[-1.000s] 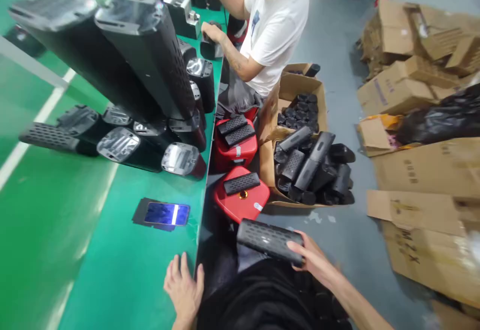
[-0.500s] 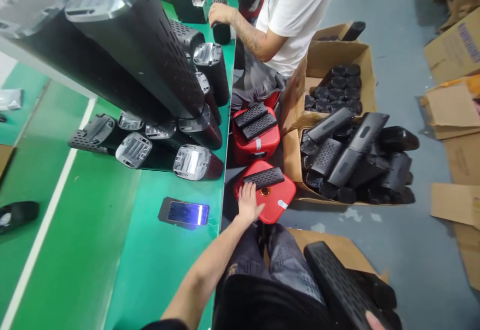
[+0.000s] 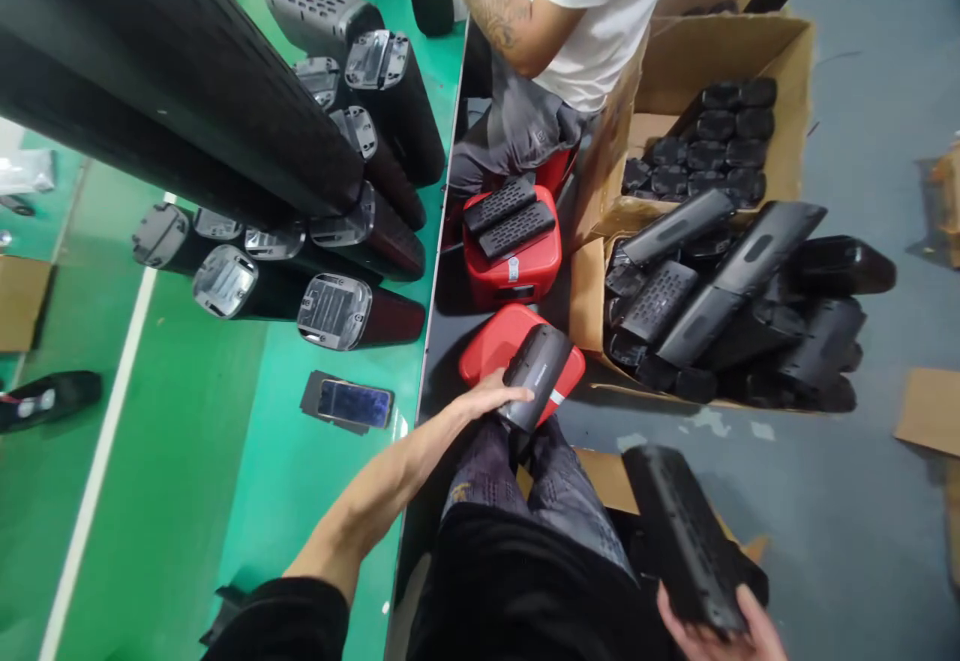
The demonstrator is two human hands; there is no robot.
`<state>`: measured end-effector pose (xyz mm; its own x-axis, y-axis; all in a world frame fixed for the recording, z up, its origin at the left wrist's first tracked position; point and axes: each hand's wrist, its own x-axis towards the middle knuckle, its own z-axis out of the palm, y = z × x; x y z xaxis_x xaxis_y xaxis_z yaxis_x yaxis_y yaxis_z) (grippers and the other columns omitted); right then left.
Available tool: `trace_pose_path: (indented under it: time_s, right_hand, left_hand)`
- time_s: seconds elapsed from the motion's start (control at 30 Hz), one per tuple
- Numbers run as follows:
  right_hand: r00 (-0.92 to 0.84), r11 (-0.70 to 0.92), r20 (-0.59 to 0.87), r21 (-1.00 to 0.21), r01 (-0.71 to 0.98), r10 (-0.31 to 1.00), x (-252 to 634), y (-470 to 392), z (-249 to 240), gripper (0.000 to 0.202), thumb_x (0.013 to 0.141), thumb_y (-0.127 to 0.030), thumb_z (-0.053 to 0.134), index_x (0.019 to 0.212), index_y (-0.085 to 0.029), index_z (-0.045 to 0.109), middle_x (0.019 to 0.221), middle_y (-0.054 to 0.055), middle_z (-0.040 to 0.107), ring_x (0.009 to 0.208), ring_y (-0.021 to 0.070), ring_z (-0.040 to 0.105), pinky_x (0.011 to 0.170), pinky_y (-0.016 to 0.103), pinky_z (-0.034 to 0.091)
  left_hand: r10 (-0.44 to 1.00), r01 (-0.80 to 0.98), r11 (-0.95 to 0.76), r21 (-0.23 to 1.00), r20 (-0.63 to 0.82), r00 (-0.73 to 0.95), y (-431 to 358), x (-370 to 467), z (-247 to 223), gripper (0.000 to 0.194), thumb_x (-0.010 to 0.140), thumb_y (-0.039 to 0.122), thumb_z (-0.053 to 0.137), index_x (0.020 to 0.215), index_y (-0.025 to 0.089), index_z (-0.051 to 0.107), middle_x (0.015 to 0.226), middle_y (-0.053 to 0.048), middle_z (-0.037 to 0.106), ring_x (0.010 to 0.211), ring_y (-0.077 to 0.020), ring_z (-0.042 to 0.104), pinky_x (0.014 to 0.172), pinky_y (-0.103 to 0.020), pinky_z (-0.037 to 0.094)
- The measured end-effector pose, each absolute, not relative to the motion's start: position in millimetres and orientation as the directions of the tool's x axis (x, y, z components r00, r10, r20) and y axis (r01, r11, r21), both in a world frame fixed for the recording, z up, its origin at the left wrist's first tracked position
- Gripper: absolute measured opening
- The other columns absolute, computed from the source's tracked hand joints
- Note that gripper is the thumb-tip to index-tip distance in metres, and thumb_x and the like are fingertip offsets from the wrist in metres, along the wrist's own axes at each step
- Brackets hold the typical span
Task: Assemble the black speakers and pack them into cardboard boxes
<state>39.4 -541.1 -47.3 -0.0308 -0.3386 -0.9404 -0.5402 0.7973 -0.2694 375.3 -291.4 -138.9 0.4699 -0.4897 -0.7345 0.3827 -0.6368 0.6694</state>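
My left hand point(image 3: 501, 395) is closed on the near edge of a black plastic housing point(image 3: 541, 366), its thumb lying over the smooth, printed face. That housing is tilted above a red stool point(image 3: 487, 341). Low on the right, my right hand point(image 3: 712, 631) grips the lower end of a second housing, a black perforated one point(image 3: 679, 526). Dark parts partly show under and behind it, over a cardboard piece point(image 3: 606, 481). Two slotted black covers point(image 3: 517, 231) rest on another red stool point(image 3: 511, 281) farther off.
On the green bench point(image 3: 300, 501) lie a phone point(image 3: 354, 403) and several upright black housings point(image 3: 337, 311), with tall ones stacked over them. A co-worker's arm point(image 3: 499, 11) is at the far end. Cardboard boxes point(image 3: 589, 291) full of black housings stand on the right.
My left hand has gone from resting on the slotted cover to holding a housing raised off the stool, smooth face showing. The right hand has come further into view with its housing.
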Motion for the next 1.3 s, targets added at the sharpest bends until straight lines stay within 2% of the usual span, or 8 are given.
trace_pose_path:
  time_s: [0.1,0.17,0.47,0.67,0.8,1.0,1.13,1.3]
  right_hand:
    - [0.037,0.89,-0.924,-0.378,-0.254,-0.381,102,-563,-36,0.043,0.08,-0.056,0.074,0.118,-0.039,0.064,0.131,0.005,0.074,0.137,0.0353,0.062,0.118,0.066,0.046]
    - [0.184,0.893,-0.902,-0.419,-0.163,-0.389,141,-577,-25,0.037,0.082,-0.054,0.071,0.114,-0.036,0.067,0.131,0.007,0.074,0.134,0.0353,0.063,0.118,0.068,0.044]
    - [0.628,0.795,-0.681,-0.586,-0.159,-0.376,221,-598,32,0.055,0.082,-0.057,0.066,0.133,-0.037,0.07,0.149,0.005,0.064,0.119,0.0362,0.069,0.109,0.07,0.048]
    - [0.6,0.859,-0.711,-0.506,-0.075,-0.367,216,-578,25,0.07,0.062,-0.046,0.085,0.128,-0.028,0.072,0.127,0.013,0.075,0.105,0.0432,0.072,0.099,0.085,0.046]
    - [0.552,0.908,-0.767,-0.417,-0.044,-0.326,203,-556,17,0.074,0.058,-0.043,0.089,0.127,-0.021,0.071,0.112,0.017,0.08,0.096,0.0435,0.075,0.101,0.084,0.044]
    - [0.56,0.892,-0.761,-0.445,-0.082,-0.328,184,-529,20,0.077,0.06,-0.051,0.088,0.125,-0.014,0.072,0.101,0.02,0.081,0.088,0.0417,0.078,0.099,0.078,0.052]
    - [0.589,0.854,-0.722,-0.51,-0.098,-0.363,182,-514,28,0.075,0.064,-0.058,0.084,0.124,-0.015,0.073,0.099,0.018,0.081,0.084,0.0397,0.077,0.094,0.078,0.054]
    - [0.642,0.832,-0.676,-0.545,-0.104,-0.363,180,-501,37,0.076,0.063,-0.063,0.082,0.12,-0.013,0.075,0.098,0.019,0.079,0.083,0.0396,0.074,0.089,0.077,0.055]
  left_hand:
    - [-0.576,0.684,-0.4,0.61,-0.748,0.33,-289,332,-84,0.074,0.079,0.046,0.078,0.142,0.014,0.058,0.136,-0.016,0.07,0.118,-0.0322,0.07,0.095,-0.04,0.057]
    - [-0.605,0.708,-0.369,0.602,-0.734,0.309,-291,313,-48,0.08,0.074,0.046,0.085,0.144,0.018,0.058,0.136,-0.014,0.07,0.121,-0.0337,0.068,0.098,-0.042,0.056]
    - [-0.621,0.151,-0.694,0.704,-0.692,0.368,-296,298,60,0.091,0.062,0.06,0.091,0.141,0.024,0.062,0.116,-0.013,0.075,0.097,-0.0396,0.073,0.078,-0.043,0.055]
    - [-0.691,-0.279,-0.72,0.635,-0.624,0.365,-295,287,84,0.116,0.061,0.064,0.088,0.156,0.014,0.043,0.136,-0.019,0.066,0.121,-0.0419,0.065,0.104,-0.053,0.052]
    - [-0.713,-0.454,-0.699,0.553,-0.594,0.373,-290,272,92,0.119,0.065,0.068,0.085,0.157,0.008,0.04,0.138,-0.022,0.063,0.125,-0.0416,0.061,0.111,-0.058,0.047]
    - [-0.752,-0.441,-0.66,0.609,-0.534,0.387,-260,266,96,0.12,0.069,0.086,0.073,0.155,0.009,0.041,0.136,-0.021,0.064,0.123,-0.0415,0.062,0.112,-0.06,0.045]
    - [-0.769,-0.388,-0.637,0.667,-0.509,0.387,-239,268,100,0.105,0.077,0.079,0.072,0.15,0.01,0.046,0.135,-0.021,0.064,0.12,-0.0382,0.064,0.11,-0.055,0.048]
    - [-0.757,-0.365,-0.646,0.671,-0.504,0.415,-223,262,110,0.093,0.081,0.068,0.075,0.15,0.012,0.046,0.136,-0.02,0.063,0.122,-0.0391,0.061,0.112,-0.06,0.044]
